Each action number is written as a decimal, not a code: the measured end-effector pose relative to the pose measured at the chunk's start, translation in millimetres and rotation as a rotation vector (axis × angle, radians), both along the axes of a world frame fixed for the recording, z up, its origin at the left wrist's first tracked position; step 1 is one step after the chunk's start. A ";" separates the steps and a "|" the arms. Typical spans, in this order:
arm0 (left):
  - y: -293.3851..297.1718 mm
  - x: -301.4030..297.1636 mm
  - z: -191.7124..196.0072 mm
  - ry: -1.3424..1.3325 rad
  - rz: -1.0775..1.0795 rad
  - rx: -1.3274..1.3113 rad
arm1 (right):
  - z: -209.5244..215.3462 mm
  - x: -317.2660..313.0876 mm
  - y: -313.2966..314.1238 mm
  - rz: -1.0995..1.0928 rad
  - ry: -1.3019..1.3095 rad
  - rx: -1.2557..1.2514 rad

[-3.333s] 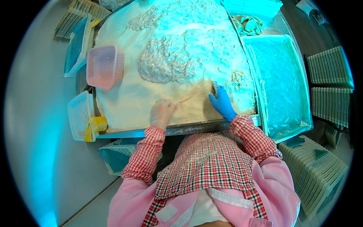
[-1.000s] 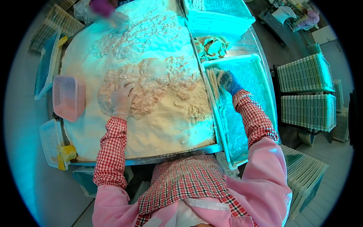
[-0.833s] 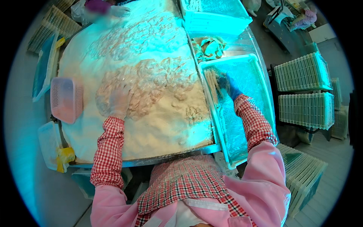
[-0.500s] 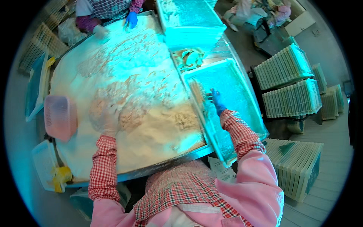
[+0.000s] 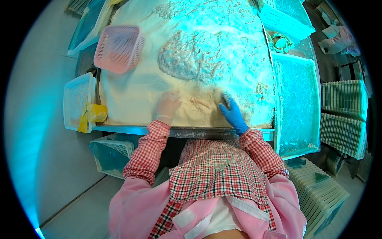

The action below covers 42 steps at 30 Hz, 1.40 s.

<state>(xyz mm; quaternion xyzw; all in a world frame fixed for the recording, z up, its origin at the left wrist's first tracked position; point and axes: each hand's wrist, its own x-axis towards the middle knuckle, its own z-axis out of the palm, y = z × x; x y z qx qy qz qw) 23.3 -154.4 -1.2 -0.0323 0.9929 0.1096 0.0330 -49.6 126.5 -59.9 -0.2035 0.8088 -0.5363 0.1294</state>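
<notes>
My left hand (image 5: 167, 106), in a crumb-dusted glove, rests flat with fingers spread on the near part of a wide bed of pale breadcrumbs (image 5: 131, 91). My right hand (image 5: 232, 113), in a blue glove, presses into the crumbs a little to the right, fingers slightly curled, nothing visibly in its grip. Between the two hands lies a small crumbed strip (image 5: 197, 102). Farther back sits a heap of coated strips (image 5: 195, 59).
A pink perforated basket (image 5: 118, 47) lies tilted at the far left of the crumb table. A white tray (image 5: 77, 101) with a yellow object stands at the left edge. A long teal tray (image 5: 296, 99) runs along the right, with stacked trays (image 5: 344, 115) beyond.
My right hand has come back from the teal tray on the right to the near crumbs. My left hand has drawn back from the heap toward the table's front edge.
</notes>
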 end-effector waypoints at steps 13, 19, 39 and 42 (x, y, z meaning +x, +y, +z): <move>42.5 -27.8 -2.3 0.289 -0.509 0.215 | 37.7 -64.0 129.7 -0.334 0.526 0.475; 54.3 -16.6 -3.4 -0.016 -0.087 0.212 | 43.6 -97.3 118.0 -0.311 0.550 0.926; 75.5 -6.5 -11.9 -0.178 0.476 0.827 | 52.1 -112.4 96.8 -0.215 -0.996 -0.673; 84.5 -18.0 -0.9 -0.117 0.599 1.242 | 41.3 -86.7 77.3 -0.081 -1.114 -0.739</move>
